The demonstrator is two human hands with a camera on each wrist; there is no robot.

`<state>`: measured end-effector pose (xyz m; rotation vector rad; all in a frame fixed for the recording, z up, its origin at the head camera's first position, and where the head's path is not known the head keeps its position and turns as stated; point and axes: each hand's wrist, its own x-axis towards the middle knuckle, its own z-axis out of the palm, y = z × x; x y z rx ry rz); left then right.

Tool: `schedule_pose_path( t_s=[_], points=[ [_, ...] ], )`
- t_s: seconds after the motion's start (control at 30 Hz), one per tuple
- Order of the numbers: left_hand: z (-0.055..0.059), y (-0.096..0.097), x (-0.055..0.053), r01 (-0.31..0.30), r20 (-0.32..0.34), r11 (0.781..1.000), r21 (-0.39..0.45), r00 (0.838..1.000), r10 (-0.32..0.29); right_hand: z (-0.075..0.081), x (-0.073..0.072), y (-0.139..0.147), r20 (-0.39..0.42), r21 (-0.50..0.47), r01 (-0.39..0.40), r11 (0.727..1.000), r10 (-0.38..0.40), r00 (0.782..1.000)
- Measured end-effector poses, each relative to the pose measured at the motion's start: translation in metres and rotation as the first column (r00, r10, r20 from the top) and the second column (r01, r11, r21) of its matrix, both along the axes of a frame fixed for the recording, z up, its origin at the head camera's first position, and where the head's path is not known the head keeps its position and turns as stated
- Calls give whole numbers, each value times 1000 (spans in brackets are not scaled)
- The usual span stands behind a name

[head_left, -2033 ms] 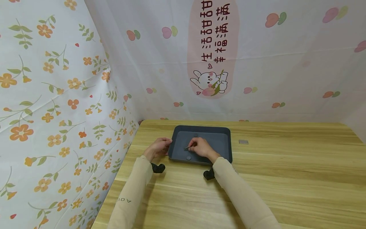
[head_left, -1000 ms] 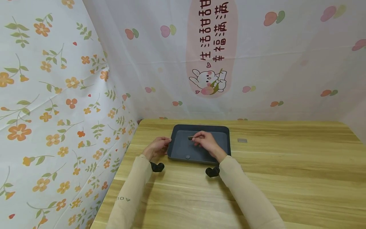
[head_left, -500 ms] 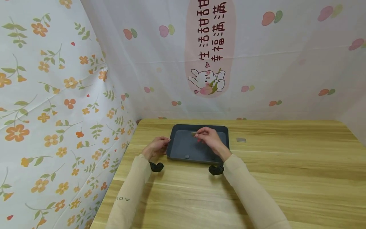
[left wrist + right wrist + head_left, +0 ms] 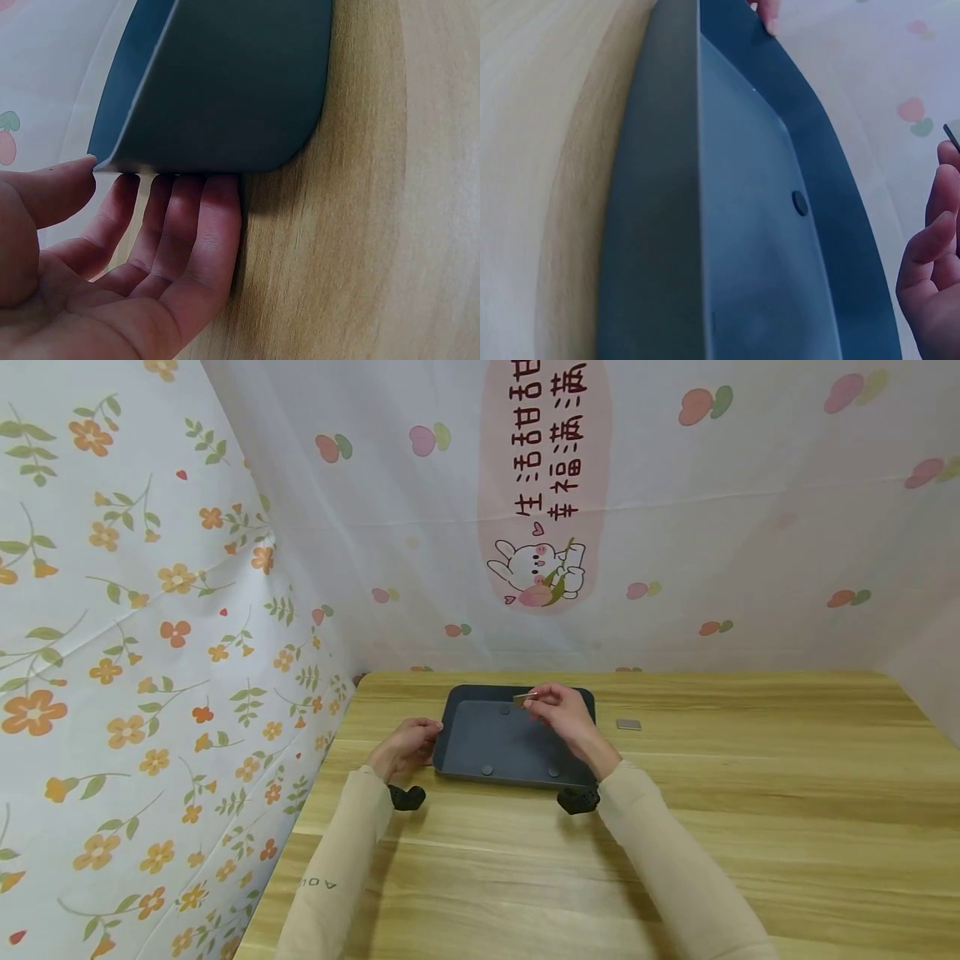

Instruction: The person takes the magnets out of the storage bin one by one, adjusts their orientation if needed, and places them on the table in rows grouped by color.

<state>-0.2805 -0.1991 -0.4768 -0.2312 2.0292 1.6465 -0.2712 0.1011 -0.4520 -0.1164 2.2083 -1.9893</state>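
Observation:
A shallow dark blue-grey tray [image 4: 517, 743] lies on the table. Small dark round discs show on its floor, one near the far side [image 4: 505, 711] and two along the near side. At the tray's left end, my left hand [image 4: 408, 745] grips the wall; in the left wrist view its thumb is at the rim and its fingers press the outer side. My right hand [image 4: 564, 714] is over the far right part of the tray, pinching a small thin flat piece [image 4: 522, 700] between thumb and fingers. The right wrist view shows only part of that hand, at its right edge.
A small grey rectangular piece [image 4: 628, 724] lies on the wooden table [image 4: 750, 810] to the right of the tray. Black wrist mounts [image 4: 578, 800] sit at both cuffs. Printed cloth [image 4: 675, 527] hangs behind the table and on its left.
My right hand has lifted the thin piece from low in the tray's middle and carried it toward the far right. A near-side disc has come into sight. The left hand keeps its place.

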Motion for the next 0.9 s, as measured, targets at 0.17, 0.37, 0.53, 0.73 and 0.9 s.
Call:
schedule_pose_path(
  t_s=[0.17,0.37,0.53,0.73,0.9],
  points=[
    [-1,0,0,7,-2,1000,-5,1000,-7,2,0,8,-24,-6,26,1000,-26,999],
    [1,1,1,-2,5,1000,-1,1000,2,6,0,21,-42,-51,51,997,-53,998],
    [3,2,3,2,-2,1000,-8,1000,-2,9,1,33,-58,-99,75,992,-81,995],
    [4,2,3,-1,2,1000,-15,1000,1,13,1,48,-72,-128,101,987,-111,991],
    [4,1,3,4,3,1000,-15,1000,-4,14,2,60,-68,-157,120,980,-132,989]
  ],
)
